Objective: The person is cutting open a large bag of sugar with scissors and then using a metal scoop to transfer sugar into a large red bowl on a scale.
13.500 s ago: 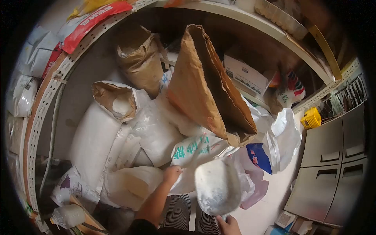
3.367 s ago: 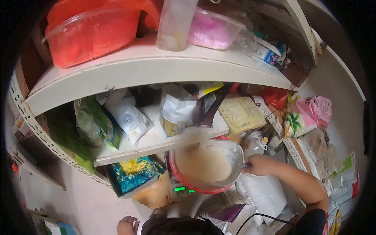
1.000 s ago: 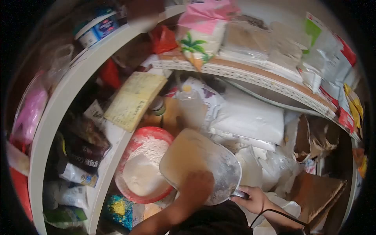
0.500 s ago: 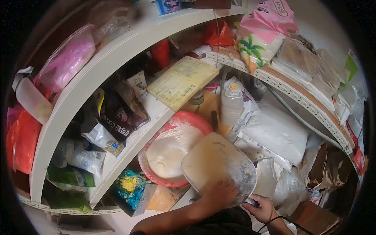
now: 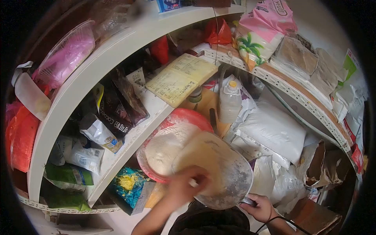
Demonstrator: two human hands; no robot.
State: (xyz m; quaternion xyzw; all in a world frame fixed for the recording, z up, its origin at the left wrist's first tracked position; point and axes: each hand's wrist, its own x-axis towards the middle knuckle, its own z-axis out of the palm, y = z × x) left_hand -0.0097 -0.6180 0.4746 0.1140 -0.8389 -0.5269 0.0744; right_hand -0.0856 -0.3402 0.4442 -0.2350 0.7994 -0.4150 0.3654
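Note:
A wide, flour-dusted sieve (image 5: pixel 231 172) tilts over the right side of a red basin (image 5: pixel 205 119). Pale flour (image 5: pixel 162 150) lies heaped in the basin, and pale powder coats the sieve's left half. My right hand (image 5: pixel 259 207) is closed round the sieve's short handle (image 5: pixel 247 201) at the lower right. My left hand (image 5: pixel 190 182) is at the sieve's near left edge, with its fingers bent and smeared by motion. A small white patch shows between thumb and fingers; whether it is something held I cannot make out.
A yellowed open notebook (image 5: pixel 182 80) lies on the white shelf behind the basin. A clear jug (image 5: pixel 230 100) and white sacks (image 5: pixel 270 131) stand to the right. Left of my arm is a box (image 5: pixel 131 190) with blue and yellow wrapping. Cocoa bags (image 5: pixel 113 113) fill the left shelf.
My left hand has moved left from inside the sieve to its near left edge, its fingers bending. The sieve has shifted slightly left, with my right hand still on its handle.

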